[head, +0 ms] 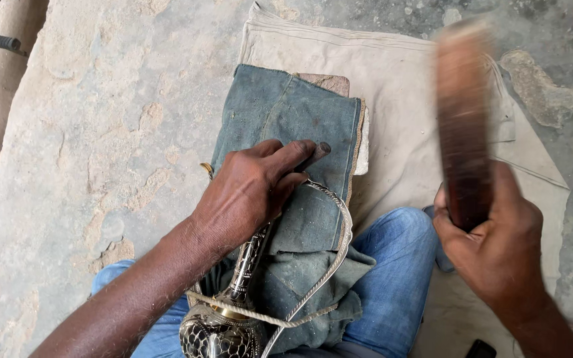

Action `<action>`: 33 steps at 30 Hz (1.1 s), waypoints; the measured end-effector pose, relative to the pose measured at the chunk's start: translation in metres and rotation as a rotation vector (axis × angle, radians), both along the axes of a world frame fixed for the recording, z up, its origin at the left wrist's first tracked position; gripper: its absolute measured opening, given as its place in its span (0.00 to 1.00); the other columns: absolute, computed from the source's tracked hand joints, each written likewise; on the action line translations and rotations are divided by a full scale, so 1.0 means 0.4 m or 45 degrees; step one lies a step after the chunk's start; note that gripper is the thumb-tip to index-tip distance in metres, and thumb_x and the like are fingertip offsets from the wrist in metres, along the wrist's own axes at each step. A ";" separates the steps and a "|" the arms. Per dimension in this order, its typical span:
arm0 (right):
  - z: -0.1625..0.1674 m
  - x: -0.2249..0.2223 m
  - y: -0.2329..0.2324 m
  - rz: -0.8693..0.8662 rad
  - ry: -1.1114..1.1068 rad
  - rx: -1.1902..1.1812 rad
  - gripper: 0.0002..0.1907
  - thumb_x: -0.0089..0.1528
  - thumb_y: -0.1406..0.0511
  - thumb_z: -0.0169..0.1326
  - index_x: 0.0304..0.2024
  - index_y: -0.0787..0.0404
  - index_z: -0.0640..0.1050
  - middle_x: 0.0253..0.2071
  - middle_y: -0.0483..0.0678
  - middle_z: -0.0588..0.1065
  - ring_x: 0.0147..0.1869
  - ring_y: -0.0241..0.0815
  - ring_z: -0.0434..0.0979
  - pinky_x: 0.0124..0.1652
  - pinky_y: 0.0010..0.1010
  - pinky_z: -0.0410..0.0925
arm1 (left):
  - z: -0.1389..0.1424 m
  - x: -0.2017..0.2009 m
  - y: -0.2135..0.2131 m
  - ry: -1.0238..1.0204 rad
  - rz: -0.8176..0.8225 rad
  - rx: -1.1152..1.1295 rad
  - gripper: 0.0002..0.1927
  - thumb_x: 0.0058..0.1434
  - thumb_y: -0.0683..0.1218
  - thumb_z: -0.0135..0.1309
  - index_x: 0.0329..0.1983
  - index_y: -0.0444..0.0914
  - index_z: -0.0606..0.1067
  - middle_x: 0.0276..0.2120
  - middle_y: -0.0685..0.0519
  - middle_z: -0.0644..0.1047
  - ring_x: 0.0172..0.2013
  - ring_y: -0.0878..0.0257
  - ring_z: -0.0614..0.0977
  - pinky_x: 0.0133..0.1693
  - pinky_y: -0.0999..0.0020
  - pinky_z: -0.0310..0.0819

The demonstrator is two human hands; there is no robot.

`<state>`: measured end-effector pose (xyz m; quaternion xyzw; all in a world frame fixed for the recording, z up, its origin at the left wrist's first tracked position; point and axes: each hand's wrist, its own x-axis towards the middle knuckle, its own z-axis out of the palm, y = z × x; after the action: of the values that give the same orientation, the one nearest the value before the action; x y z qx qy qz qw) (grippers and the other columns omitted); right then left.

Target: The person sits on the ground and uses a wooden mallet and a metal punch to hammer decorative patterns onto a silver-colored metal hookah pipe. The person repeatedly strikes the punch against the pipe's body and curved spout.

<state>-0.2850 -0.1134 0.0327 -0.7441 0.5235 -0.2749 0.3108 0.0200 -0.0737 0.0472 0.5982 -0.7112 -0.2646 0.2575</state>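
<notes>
While left hand [250, 192] pins the engraved vessel [233, 305], right hand [495, 242] grips a wooden mallet [462, 126].

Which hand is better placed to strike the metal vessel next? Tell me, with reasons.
Probably the right hand: it grips the raised wooden mallet, blurred above the cloth. The left hand is pinning the metal vessel down.

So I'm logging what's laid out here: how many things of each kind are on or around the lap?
Cloths: 2, grey-blue denim cloth, beige sheet
Metal vessels: 1, engraved metal vase
Wooden tools: 1, blurred wooden mallet
Stone blocks: 1, flat stone
Total: 5
</notes>
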 end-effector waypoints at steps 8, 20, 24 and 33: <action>0.008 0.012 -0.023 0.084 0.344 -0.098 0.29 0.53 0.76 0.63 0.57 0.64 0.74 0.40 0.54 0.79 0.40 0.45 0.81 0.40 0.36 0.74 | -0.009 -0.001 -0.009 -0.018 0.006 -0.007 0.17 0.63 0.45 0.60 0.54 0.39 0.74 0.40 0.46 0.81 0.35 0.48 0.85 0.36 0.55 0.82; 0.012 -0.004 -0.007 0.032 -0.084 0.010 0.26 0.60 0.76 0.60 0.60 0.69 0.69 0.43 0.50 0.77 0.47 0.39 0.81 0.46 0.30 0.76 | -0.003 -0.002 -0.003 0.014 -0.007 -0.028 0.19 0.65 0.45 0.58 0.59 0.43 0.75 0.39 0.45 0.80 0.34 0.48 0.85 0.34 0.52 0.80; 0.019 0.005 -0.019 0.151 0.783 -0.116 0.33 0.53 0.76 0.65 0.62 0.62 0.74 0.40 0.50 0.79 0.37 0.40 0.82 0.37 0.31 0.74 | -0.001 -0.001 -0.001 -0.014 -0.002 0.008 0.18 0.64 0.45 0.58 0.57 0.42 0.74 0.39 0.45 0.80 0.34 0.48 0.84 0.34 0.53 0.80; 0.070 0.044 -0.042 0.045 -0.134 0.079 0.18 0.60 0.73 0.59 0.52 0.65 0.73 0.41 0.48 0.77 0.44 0.40 0.82 0.40 0.31 0.77 | 0.001 0.003 -0.013 0.074 -0.007 0.045 0.17 0.62 0.44 0.60 0.54 0.40 0.74 0.41 0.46 0.82 0.34 0.50 0.86 0.34 0.56 0.81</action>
<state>-0.2675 -0.1301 0.0607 -0.7279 0.5016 -0.2917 0.3654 0.0214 -0.0791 0.0478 0.5929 -0.7002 -0.2951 0.2666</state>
